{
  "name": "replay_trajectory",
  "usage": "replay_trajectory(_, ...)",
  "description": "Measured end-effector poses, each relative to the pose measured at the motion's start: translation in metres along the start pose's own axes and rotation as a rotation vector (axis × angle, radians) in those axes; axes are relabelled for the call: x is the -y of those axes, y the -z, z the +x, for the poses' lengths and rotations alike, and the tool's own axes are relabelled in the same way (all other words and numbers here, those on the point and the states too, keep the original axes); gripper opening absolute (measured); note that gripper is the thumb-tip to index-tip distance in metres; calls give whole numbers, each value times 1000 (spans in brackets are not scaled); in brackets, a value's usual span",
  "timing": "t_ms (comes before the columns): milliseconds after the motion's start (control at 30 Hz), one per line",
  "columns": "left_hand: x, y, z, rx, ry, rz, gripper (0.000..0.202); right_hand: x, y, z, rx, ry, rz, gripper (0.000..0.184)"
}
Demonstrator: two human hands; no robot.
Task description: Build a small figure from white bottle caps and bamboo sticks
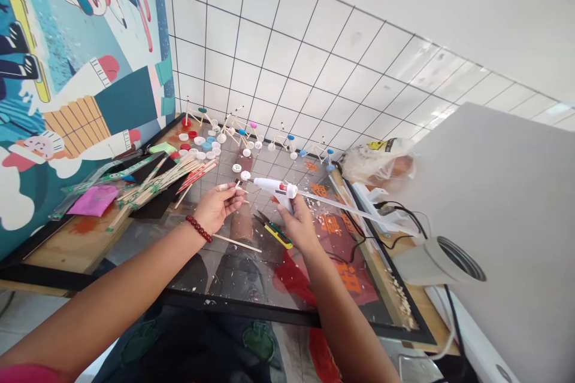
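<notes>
My right hand [300,226] is wrapped round the handle of a white hot glue gun [272,187]. A long clear glue stick [345,206] trails out of its back, and its nozzle points left. Pinched in the fingers of my left hand [216,208] are short wooden stick pieces [241,190], close to the nozzle; whether the two touch I cannot tell. Two white bottle caps [245,175] lie just beyond the fingertips. Between my hands, yellow-handled thread snips [279,236] rest on the glass-topped table. A loose wooden stick [238,243] lies nearer to me.
Wooden sticks [153,188] are heaped at the left beside a pink packet [94,200]. Several stick-and-cap models [291,145] line the back below a wire grid [278,66]. Loose caps [199,140] lie back left. Cables [359,245] and a grey cylinder [431,263] are on the right.
</notes>
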State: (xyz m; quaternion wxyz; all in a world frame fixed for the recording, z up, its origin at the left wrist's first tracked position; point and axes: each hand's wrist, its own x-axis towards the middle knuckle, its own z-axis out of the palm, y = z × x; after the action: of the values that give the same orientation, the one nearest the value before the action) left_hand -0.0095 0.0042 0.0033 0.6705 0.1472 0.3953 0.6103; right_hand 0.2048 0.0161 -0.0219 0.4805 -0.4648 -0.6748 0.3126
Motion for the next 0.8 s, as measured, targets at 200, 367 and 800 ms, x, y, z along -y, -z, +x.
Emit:
replay_trajectory(200,0,0,-1,3,6,-4,12,-25,5,57,-109,-133,66,42)
replay_trajectory(367,-1,2,1,6,-14,-16,12,-37,-6,120,-60,-194,6,40)
replay_trajectory(800,2,3,2,5,8,-1,9,-59,-36,141,-59,-234,-164,40)
